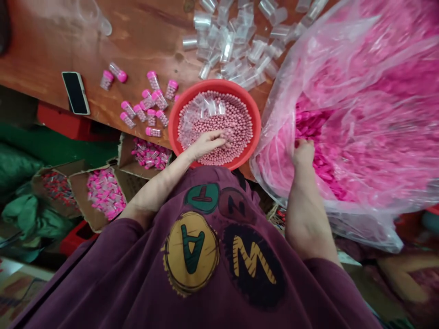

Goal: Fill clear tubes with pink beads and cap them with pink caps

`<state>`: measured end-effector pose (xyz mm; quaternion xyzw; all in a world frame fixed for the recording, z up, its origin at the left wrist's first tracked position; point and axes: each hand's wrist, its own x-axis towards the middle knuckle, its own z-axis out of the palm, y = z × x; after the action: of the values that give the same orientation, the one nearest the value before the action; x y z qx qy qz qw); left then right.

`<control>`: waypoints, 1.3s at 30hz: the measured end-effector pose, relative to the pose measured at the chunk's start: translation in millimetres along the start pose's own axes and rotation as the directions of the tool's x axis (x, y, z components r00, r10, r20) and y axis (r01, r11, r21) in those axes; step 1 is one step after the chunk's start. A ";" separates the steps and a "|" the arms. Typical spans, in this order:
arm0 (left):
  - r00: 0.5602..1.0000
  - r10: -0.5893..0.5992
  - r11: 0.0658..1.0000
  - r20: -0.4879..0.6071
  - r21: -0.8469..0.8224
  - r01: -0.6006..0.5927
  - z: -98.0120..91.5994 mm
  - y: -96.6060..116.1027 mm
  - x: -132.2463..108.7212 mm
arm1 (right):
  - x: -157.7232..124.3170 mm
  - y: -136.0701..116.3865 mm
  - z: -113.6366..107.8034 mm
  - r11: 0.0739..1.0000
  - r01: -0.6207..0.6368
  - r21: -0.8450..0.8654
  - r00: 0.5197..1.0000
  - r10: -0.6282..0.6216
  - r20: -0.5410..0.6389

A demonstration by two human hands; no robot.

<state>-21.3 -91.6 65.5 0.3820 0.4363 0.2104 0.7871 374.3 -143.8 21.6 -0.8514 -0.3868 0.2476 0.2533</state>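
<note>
A red basin (258, 121) full of small pink beads (240, 109) stands at the table edge, with several clear plastic vials (211, 107) lying on the beads at its left. My left hand (211, 141) is over the beads, its fingers closed around what looks like a clear vial (227, 134) with pink beads in it. To the right, my right hand (304, 150) reaches into the mouth of a big clear plastic bag (277, 114) and touches the bright pink caps (317, 121) inside. Its fingertips are hidden, so their grip does not show.
Loose clear vials (228, 43) are heaped behind the basin. Capped, bead-filled vials (151, 116) lie left of it, near a phone (75, 93). Below the table edge, cardboard boxes (80, 194) hold more pink-capped vials. Another person's arm (406, 274) shows at lower right.
</note>
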 end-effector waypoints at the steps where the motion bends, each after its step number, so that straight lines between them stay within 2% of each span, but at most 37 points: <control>1: 1.000 -0.008 0.998 0.019 -0.061 0.009 3.3 4.9 -3.3 | -2.6 -1.6 -3.6 0.997 -0.073 -0.022 0.996 0.072 -0.053; 3: 0.998 -0.036 0.986 0.045 -0.162 0.043 10.6 15.7 -9.4 | -8.2 -6.4 -10.3 0.978 -0.207 -0.037 0.963 0.197 -0.184; 5: 0.995 -0.074 0.967 0.063 -0.239 0.087 17.5 26.2 -14.1 | -16.4 -15.1 -13.9 0.964 -0.267 -0.008 0.921 0.253 -0.295; 7: 0.990 -0.112 0.946 0.081 -0.296 0.131 23.4 34.9 -16.7 | -29.7 -29.5 -11.9 0.961 -0.262 0.088 0.898 0.276 -0.341; 8: 0.987 -0.131 0.936 0.089 -0.319 0.153 25.9 38.4 -17.4 | -38.6 -39.2 -8.6 0.958 -0.228 0.172 0.904 0.274 -0.328; 10: 0.980 -0.171 0.916 0.099 -0.350 0.195 30.3 43.4 -18.2 | -60.3 -63.6 1.7 0.913 -0.123 0.388 0.944 0.228 -0.237; 12: 0.973 -0.205 0.900 0.101 -0.371 0.228 33.7 46.4 -19.0 | -83.6 -92.8 14.2 0.824 -0.042 0.565 0.992 0.104 -0.078; 13: 0.971 -0.218 0.893 0.101 -0.381 0.240 35.0 47.4 -19.6 | -94.3 -107.9 20.1 0.788 -0.027 0.615 1.000 0.024 0.013; 15: 0.966 -0.233 0.879 0.108 -0.402 0.257 36.7 48.7 -21.4 | -111.2 -135.9 29.3 0.761 0.002 0.649 0.980 -0.131 0.152; 19: 0.968 -0.235 0.873 0.084 -0.419 0.248 36.0 49.1 -27.7 | -123.6 -168.6 36.3 0.803 0.145 0.578 0.901 -0.348 0.258; 21: 0.976 -0.209 0.893 0.054 -0.397 0.213 33.8 48.1 -31.6 | -123.4 -172.6 37.3 0.820 0.197 0.537 0.870 -0.399 0.291; 23: 0.983 -0.176 0.913 0.043 -0.365 0.180 30.7 46.0 -34.6 | -123.2 -172.2 38.3 0.821 0.219 0.527 0.859 -0.418 0.294; 30: 0.993 -0.080 0.957 0.087 -0.274 0.101 20.0 31.5 -30.5 | -126.5 -171.8 38.5 0.833 0.240 0.499 0.860 -0.421 0.289; 33: 0.992 -0.081 0.959 0.095 -0.262 0.104 16.8 26.5 -25.3 | -124.6 -172.1 38.8 0.839 0.269 0.473 0.865 -0.426 0.265; 39: 0.993 -0.078 0.959 0.085 -0.266 0.098 15.3 25.0 -19.7 | -124.0 -175.8 37.5 0.816 0.232 0.529 0.854 -0.431 0.291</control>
<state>-18.7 -95.5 100.5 0.2591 0.3908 0.2182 0.8559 185.7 -131.4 131.0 -0.6116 -0.5024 0.4533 0.4100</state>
